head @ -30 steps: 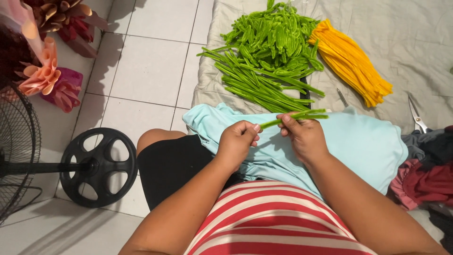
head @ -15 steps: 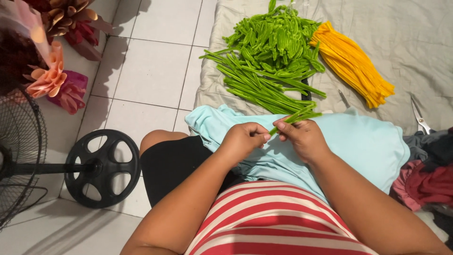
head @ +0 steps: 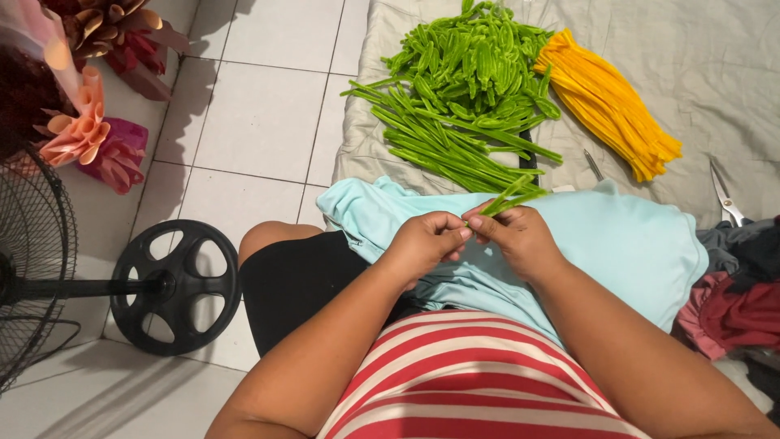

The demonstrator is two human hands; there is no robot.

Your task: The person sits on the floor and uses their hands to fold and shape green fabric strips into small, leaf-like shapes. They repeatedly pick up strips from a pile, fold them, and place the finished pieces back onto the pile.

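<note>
My left hand and my right hand meet over a light blue cloth on my lap. Both pinch the near end of a few green fuzzy stems that stick up and away to the right. Beyond them a pile of green stems and folded green pieces lies on a grey sheet. A bundle of yellow fuzzy stems lies to the right of the green pile.
Scissors lie on the sheet at the right, next to a heap of dark and red clothes. A black fan base and its grille stand on the white tiles at left. Paper flowers sit at the upper left.
Both hands stay together on the green stems; the stems have tilted from nearly level to pointing more upward, and my fingers have shifted along their near end.
</note>
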